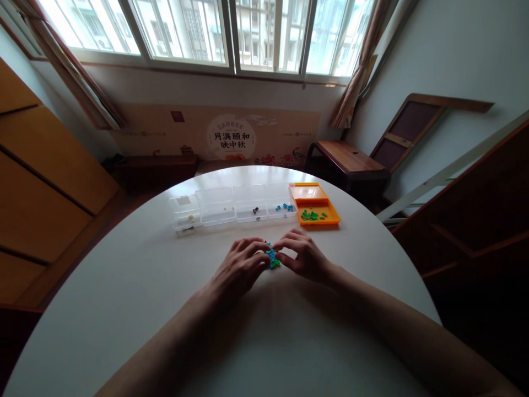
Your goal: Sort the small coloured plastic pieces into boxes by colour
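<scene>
A small build of blue and green toy bricks [272,258] lies low at the middle of the white round table [136,298], between my hands. From the left, my left hand [243,261] closes its thumb and fingers on the build's side. My right hand [302,253] pinches it from the right with thumb and forefinger. The fingers cover part of the build, so its full shape is hidden. Just beyond my right hand, an orange box [335,221] with its lid open holds several loose green bricks [314,215].
Left of the orange box runs a row of clear plastic boxes [215,207], lids open, with a few blue, dark and pale pieces inside. Behind the table stand a wooden chair [351,157] and a printed cardboard panel [165,118] under the window.
</scene>
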Demonstrator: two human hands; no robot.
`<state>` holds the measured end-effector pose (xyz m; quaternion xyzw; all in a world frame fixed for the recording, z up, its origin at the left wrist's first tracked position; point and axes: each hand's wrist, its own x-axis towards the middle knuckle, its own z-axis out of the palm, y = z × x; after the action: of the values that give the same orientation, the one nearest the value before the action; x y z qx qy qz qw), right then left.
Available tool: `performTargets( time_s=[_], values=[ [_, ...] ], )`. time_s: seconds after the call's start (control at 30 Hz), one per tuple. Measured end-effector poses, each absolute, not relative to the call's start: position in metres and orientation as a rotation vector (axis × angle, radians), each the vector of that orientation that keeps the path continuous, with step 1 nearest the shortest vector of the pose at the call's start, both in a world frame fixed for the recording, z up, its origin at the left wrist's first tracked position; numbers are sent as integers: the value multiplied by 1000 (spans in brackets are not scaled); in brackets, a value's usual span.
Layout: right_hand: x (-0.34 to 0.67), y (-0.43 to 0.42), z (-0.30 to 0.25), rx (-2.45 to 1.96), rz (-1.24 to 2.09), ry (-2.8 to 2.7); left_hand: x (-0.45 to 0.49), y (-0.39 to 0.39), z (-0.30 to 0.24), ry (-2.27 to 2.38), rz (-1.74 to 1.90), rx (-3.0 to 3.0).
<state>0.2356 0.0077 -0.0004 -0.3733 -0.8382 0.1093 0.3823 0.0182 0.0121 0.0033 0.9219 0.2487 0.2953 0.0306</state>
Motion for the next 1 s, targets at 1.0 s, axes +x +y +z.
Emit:
performTargets(
  time_s=[1.0],
  values=[
    [259, 30, -6, -1217, 207, -1882, 14, 15, 3, 958, 1148, 2848]
  ],
)
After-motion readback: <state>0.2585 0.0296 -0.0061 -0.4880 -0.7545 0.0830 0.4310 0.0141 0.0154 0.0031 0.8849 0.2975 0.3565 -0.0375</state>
